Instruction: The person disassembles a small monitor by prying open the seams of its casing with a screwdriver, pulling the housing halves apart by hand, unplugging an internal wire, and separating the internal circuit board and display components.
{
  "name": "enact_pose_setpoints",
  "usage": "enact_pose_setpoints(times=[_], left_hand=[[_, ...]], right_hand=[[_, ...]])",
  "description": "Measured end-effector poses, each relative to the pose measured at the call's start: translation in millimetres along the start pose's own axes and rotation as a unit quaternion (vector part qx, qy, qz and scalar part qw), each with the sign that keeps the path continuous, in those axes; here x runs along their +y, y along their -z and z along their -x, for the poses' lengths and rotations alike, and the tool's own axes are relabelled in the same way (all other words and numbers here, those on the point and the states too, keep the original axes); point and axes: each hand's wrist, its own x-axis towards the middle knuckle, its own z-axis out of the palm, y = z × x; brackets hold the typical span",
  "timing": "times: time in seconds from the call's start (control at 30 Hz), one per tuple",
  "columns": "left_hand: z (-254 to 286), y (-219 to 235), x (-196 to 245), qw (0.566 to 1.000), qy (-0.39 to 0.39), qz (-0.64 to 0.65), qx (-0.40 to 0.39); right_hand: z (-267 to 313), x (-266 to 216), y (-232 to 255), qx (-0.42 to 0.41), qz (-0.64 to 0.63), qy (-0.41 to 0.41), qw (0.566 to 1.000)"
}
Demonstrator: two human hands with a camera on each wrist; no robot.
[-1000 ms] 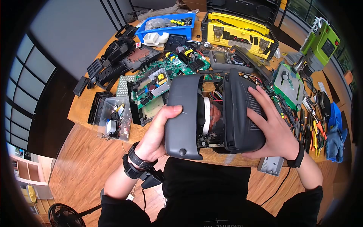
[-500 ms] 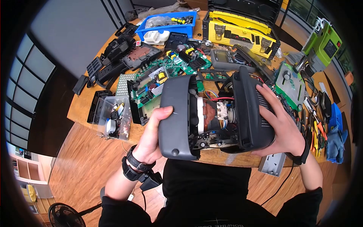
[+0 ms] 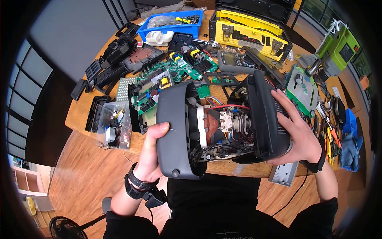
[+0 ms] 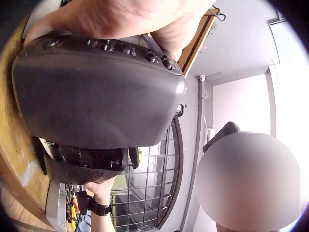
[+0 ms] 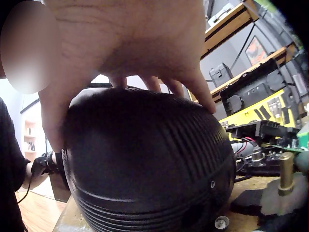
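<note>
A small dark grey picture-tube set is held in two parts over the table's near edge. My left hand point(image 3: 149, 153) grips the front housing point(image 3: 171, 131), thumb on its upper face. In the left wrist view, small knobs point(image 4: 150, 56) line the housing's edge beneath that hand. My right hand point(image 3: 296, 135) is spread round the vented back cover point(image 3: 264, 119), whose ribs show in the right wrist view. Between the two parts lie a white ring point(image 3: 202, 127), a copper-coloured coil point(image 3: 212, 123), a pale clamp point(image 3: 226, 120) on the tube neck, and coloured wires.
Circuit boards point(image 3: 199, 65) and a multimeter point(image 3: 234, 63) lie behind the set on the wooden table. Further back stand a blue bin point(image 3: 171, 30) and a yellow toolbox point(image 3: 246, 38). A clear parts box point(image 3: 119, 119) sits left. Hand tools point(image 3: 332, 143) and a green drill stand point(image 3: 338, 49) are right.
The front housing and left hand have moved left; the back cover and right hand have shifted slightly right. The gap between them has widened, exposing more of the coil, clamp and wires.
</note>
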Motion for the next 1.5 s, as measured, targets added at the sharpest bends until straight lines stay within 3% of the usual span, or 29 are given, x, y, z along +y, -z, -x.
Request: enact_pose_setpoints(times=[0.43,0.6,0.87,1.07,1.2,1.33,1.5], left_hand=[[8,-11,11,0.993,-0.038,-0.107,0.011],[7,-12,16,0.995,-0.025,-0.091,0.003],[11,-18,20,0.996,-0.008,-0.087,0.001],[12,-15,13,0.994,0.023,-0.081,0.075],[12,-10,14,0.998,0.009,-0.059,0.018],[11,-10,13,0.994,0.026,-0.084,0.057],[11,-12,12,0.995,0.018,-0.085,0.052]], right_hand=[[-3,-2,-1,-0.022,0.012,-0.006,1.000],[1,8,-4,-0.007,-0.012,0.009,1.000],[10,18,-7,-0.023,-0.057,-0.033,0.998],[13,22,-6,-0.038,-0.066,-0.039,0.996],[9,21,-5,-0.041,-0.071,-0.035,0.996],[10,20,-6,-0.043,-0.073,-0.040,0.996],[10,19,-8,-0.032,-0.097,-0.053,0.993]])
